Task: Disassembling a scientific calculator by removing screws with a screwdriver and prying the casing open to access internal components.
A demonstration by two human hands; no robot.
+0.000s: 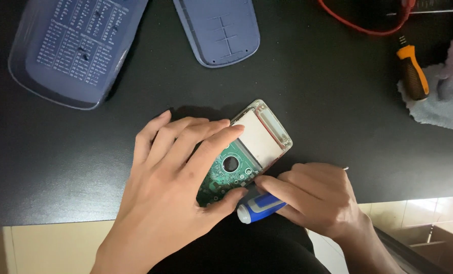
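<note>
An opened calculator body with a green circuit board [231, 170] and a pale display panel [259, 137] lies tilted on the black table [84, 167]. My left hand [175, 172] rests flat over its left side, fingers spread across the board, thumb on its lower edge. My right hand [313, 195] grips a blue and white screwdriver [259, 207] just below the board's right edge; the shaft is mostly hidden, with the metal tip showing past my fingers at the right.
A blue-grey slide cover [69, 50] with a printed table lies at the back left. A blue-grey back shell [219, 30] lies beside it. An orange-handled screwdriver [413, 71] rests on a grey cloth [440, 104] at the right. A red cable [368, 23] curls at the back.
</note>
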